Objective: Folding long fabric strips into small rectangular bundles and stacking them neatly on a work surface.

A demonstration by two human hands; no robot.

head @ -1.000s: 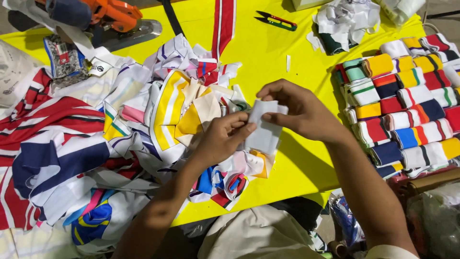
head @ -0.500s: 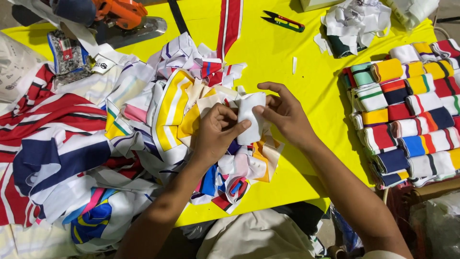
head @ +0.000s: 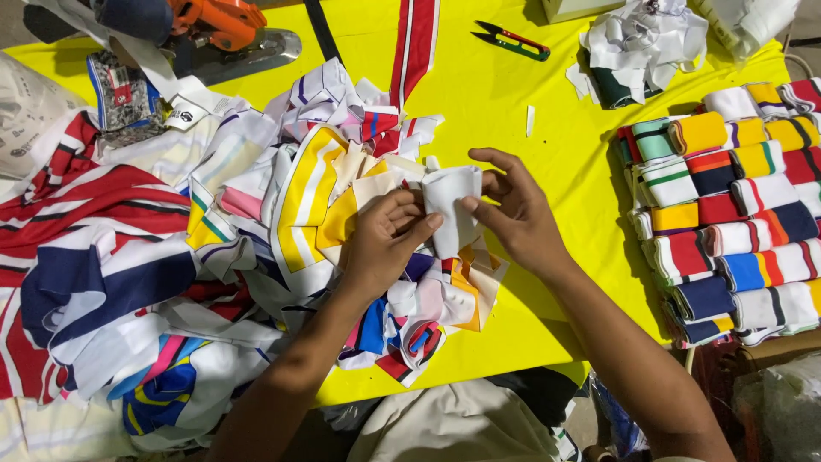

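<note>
Both hands (head: 389,244) (head: 517,214) pinch a folded white cloth strip (head: 451,210) between fingertips.

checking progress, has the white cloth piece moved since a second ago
Yes: the white cloth piece, held in both hands, has come in over the striped cloth pile.

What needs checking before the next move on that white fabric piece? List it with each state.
1. White fabric piece gripped by both hands: ok, left hand and right hand both pinch it.
2. Piece lifted off the loose fabric pile: cannot tell.
3. Piece folded evenly: cannot tell, fingers cover its edges.
4. Bare yellow table beside the right hand: ok.
5. Stack of rolled striped pieces lying orderly: ok.
6. Snips away from the hands: ok, at the far edge.
</note>
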